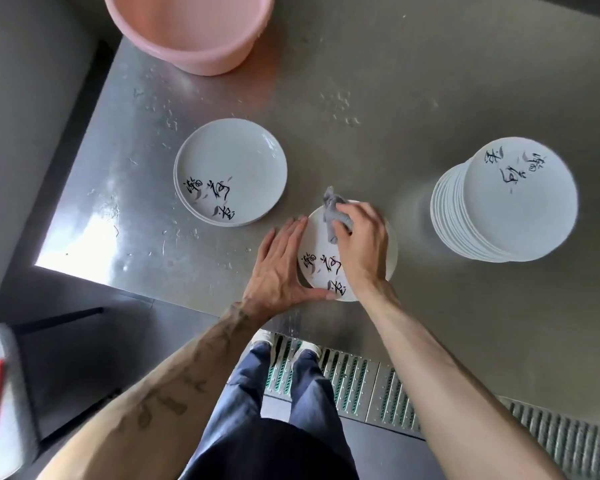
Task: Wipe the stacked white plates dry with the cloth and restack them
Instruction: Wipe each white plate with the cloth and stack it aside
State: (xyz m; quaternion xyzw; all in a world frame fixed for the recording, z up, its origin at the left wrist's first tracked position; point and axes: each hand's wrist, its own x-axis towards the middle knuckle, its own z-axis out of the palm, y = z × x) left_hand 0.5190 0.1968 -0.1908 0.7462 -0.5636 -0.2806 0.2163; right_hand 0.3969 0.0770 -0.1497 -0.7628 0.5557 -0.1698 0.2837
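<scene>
- 1 white plate [315, 252] with black brush lettering is lying flat on the steel table [395, 98], just inside the near edge and about midway along it.
- The right hand [361, 244] is resting on top of this plate, its fingers curled and gripping a bunched grey cloth [332, 213] against the plate's far part.
- The left hand [279, 268] is lying flat on the table against the plate's left rim, fingers straight and pressed together, while the thumb is reaching apart from them along the near rim.
- A short stack of plates [231, 171] is sitting toward the table's left edge, apart from the plate being wiped, lettering facing up.
- A tall stack of plates [506, 199] is standing toward the right edge, well apart from the short one, leaning slightly.
- A pink basin [194, 32] is sitting at the far edge near the far-left corner.
- Water droplets [340, 102] are scattering over the table's far and left parts.
- The person's shoes [262, 337] are standing beside a metal floor grate [361, 382] below the near edge.
</scene>
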